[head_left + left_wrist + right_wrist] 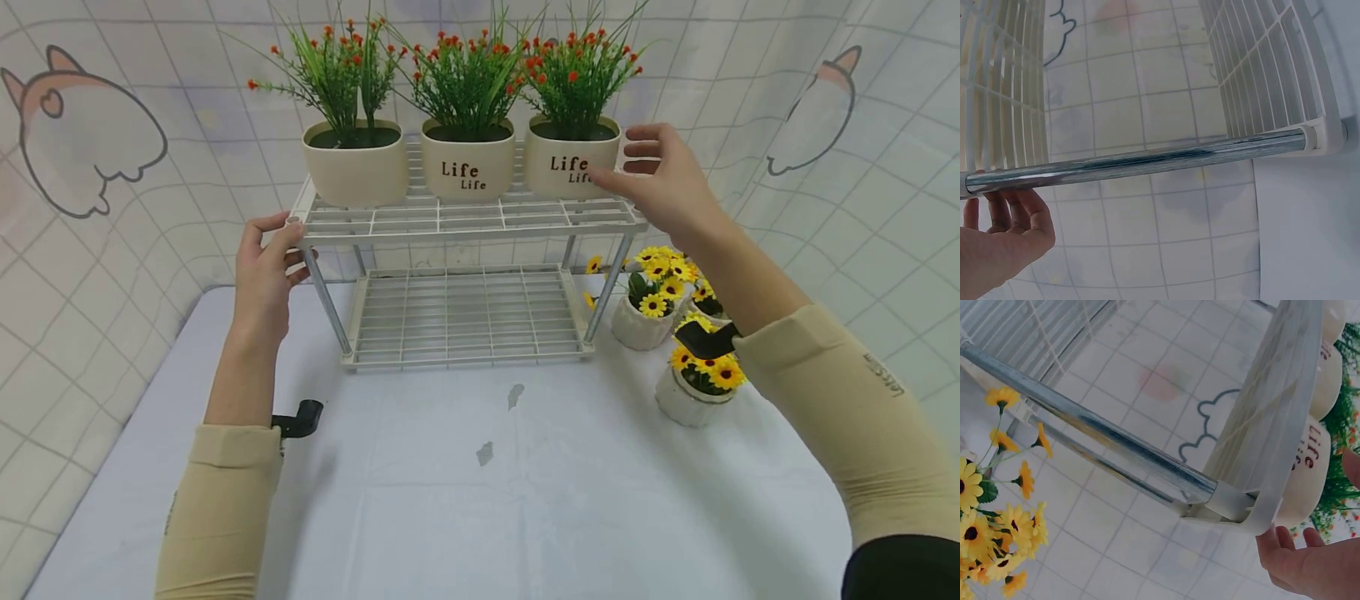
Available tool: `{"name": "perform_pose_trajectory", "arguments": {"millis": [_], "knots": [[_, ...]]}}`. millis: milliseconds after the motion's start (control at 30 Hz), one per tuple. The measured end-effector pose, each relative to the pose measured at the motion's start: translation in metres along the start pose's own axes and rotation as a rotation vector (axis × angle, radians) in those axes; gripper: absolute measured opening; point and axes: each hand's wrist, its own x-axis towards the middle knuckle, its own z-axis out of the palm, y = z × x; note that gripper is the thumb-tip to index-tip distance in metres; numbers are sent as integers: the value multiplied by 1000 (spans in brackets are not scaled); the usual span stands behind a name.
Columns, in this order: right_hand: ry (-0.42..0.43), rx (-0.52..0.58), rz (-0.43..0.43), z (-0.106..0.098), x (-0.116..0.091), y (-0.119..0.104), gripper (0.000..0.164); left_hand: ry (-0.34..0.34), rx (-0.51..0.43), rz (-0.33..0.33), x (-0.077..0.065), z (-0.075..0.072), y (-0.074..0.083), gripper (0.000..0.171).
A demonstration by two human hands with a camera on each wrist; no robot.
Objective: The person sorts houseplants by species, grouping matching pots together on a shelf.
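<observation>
My left grip [264, 265] clamps the white two-tier wire rack [472, 234]; right grip [667, 179] apart, one nudge could topple the rightmost cream oval pot [570, 168]!

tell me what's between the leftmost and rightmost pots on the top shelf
In the head view, the middle pot, lettered Life and holding red-flowered greenery, stands between them.

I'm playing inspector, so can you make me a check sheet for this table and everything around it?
Surface: white table, two grey patches on it.
Job's things: rack standing on it; three red-flower pots in a row on top.
Clutter: yellow-flower pots, three visible, right of the rack.
Grippers: left hand holds the rack's top corner; right hand is at the rightmost red-flower pot, contact unclear.
Cables: nothing seen.
Surroundings: grid-patterned backdrop with cartoon animals.
</observation>
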Motion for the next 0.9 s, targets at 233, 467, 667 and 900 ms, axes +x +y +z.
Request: {"name": "perform_pose_trajectory", "arguments": {"millis": [233, 467, 667, 900], "knots": [[53, -28, -65, -4, -36, 8, 71, -2, -23, -11, 0, 1, 1, 32], [73, -24, -136, -8, -79, 30, 55, -3, -7, -8, 0, 1, 2, 33], [80, -18, -147, -10, -110, 58, 43, 1, -2, -13, 0, 1, 2, 32], [57, 91, -122, 3, -141, 93, 31, 0, 5, -13, 0, -1, 2, 32]]}}
